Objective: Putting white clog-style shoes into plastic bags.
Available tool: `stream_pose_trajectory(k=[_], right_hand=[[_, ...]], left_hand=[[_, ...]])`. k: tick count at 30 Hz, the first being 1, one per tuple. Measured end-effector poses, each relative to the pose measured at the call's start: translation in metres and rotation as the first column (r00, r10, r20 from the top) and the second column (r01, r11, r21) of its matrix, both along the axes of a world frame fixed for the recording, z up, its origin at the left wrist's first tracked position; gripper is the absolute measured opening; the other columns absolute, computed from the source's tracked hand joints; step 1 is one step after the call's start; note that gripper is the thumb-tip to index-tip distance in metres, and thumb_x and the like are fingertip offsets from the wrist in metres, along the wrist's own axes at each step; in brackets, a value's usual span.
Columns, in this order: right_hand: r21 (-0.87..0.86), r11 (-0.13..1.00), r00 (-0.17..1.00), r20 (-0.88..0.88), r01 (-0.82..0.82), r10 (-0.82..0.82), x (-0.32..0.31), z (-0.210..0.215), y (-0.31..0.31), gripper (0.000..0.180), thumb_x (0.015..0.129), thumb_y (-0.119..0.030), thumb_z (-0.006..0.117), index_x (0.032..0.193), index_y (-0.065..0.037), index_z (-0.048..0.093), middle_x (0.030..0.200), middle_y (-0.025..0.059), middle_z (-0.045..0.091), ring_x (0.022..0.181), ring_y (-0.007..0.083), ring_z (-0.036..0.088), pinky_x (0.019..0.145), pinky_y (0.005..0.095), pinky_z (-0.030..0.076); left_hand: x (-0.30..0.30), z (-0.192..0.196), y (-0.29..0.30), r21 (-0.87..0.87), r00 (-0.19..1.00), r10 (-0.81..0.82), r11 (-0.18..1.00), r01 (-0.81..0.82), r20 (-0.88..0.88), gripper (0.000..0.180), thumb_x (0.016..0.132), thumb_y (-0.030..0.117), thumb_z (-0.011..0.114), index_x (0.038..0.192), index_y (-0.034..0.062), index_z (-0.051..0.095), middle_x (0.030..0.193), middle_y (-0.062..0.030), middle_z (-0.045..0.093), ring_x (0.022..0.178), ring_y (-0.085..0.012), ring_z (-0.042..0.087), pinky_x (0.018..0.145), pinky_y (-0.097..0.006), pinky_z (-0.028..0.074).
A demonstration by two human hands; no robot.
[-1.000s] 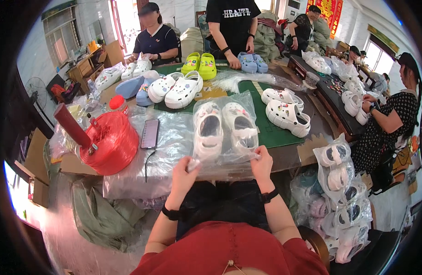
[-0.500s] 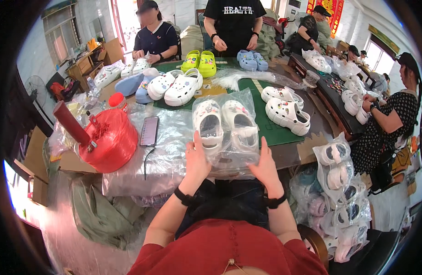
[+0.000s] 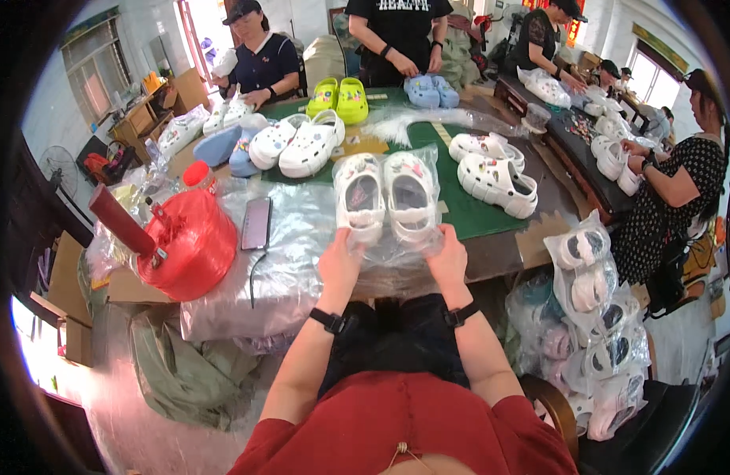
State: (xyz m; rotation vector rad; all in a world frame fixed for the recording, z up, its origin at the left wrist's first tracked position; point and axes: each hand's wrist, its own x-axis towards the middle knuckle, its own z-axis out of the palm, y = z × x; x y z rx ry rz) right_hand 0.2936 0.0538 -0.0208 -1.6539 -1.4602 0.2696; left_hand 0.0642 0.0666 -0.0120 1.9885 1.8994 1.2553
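A pair of white clogs with colourful charms lies side by side in a clear plastic bag [image 3: 387,176] at the table's near edge, toes pointing away from me. The left clog [image 3: 358,207] and the right clog [image 3: 413,210] both show their openings and heel straps. My left hand [image 3: 340,265] grips the bag's near left corner by the left heel. At the near right corner, my right hand [image 3: 448,257] has its fingers closed on the same bag. Some fingertips are hidden by the plastic.
Left of the bag are a phone [image 3: 256,224] and a red twine spool [image 3: 192,245]. Unbagged white clogs [image 3: 313,142], lime clogs [image 3: 351,100] and more white clogs [image 3: 499,184] stand beyond. Bagged clogs [image 3: 593,293] hang at right. Co-workers sit and stand around the tables.
Both hands have gone from spread fingers beside the bag to gripping its near corners. The clogs now sit straighter and closer together. A co-worker at the far left has raised something white.
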Motion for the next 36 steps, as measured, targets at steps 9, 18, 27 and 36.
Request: stream_pose_trajectory(k=[9,18,27,36], right_hand=[[0.09,0.992,0.996,0.021,-0.092,0.091,0.044,0.041,-0.067,0.055,0.076,-0.01,0.076,0.129,-0.012,0.059,0.105,0.0103,0.059,0.081,0.0267,0.063,0.07,0.0352,0.053],[-0.15,0.917,0.924,-0.169,-0.369,0.344,0.062,0.063,-0.103,0.056,0.072,-0.006,0.08,0.125,-0.011,0.063,0.088,0.0043,0.063,0.071,0.0155,0.06,0.066,0.0292,0.051],[0.061,0.998,0.983,0.181,-0.025,0.013,0.071,0.027,-0.114,0.021,0.08,-0.013,0.078,0.089,-0.007,0.059,0.068,0.0065,0.057,0.056,0.019,0.056,0.055,0.0302,0.046],[-0.098,0.966,0.969,0.042,-0.24,0.245,0.088,0.069,-0.134,0.021,0.083,-0.014,0.075,0.089,-0.004,0.058,0.065,0.0072,0.058,0.059,0.0204,0.061,0.059,0.0309,0.048]], left_hand=[[-0.04,0.028,-0.055,-0.089,0.971,-0.176,0.983,0.163,-0.161,0.083,0.069,0.012,0.082,0.141,0.013,0.043,0.107,-0.0197,0.06,0.101,-0.0445,0.058,0.083,-0.05,0.051],[-0.048,0.037,-0.087,-0.243,0.965,-0.173,0.962,0.122,-0.199,0.073,0.08,0.013,0.075,0.145,0.0159,0.042,0.103,-0.0197,0.063,0.09,-0.0408,0.064,0.077,-0.048,0.052],[-0.055,0.038,-0.107,-0.132,0.987,-0.161,0.979,0.158,-0.013,0.051,0.083,-0.001,0.063,0.131,0.0122,0.054,0.107,-0.0166,0.064,0.092,-0.0371,0.066,0.075,-0.045,0.054],[-0.07,0.058,-0.13,-0.234,0.938,-0.344,0.916,0.326,-0.039,0.022,0.084,0.001,0.064,0.104,0.0059,0.057,0.096,-0.0149,0.06,0.078,-0.0355,0.065,0.064,-0.044,0.051]])
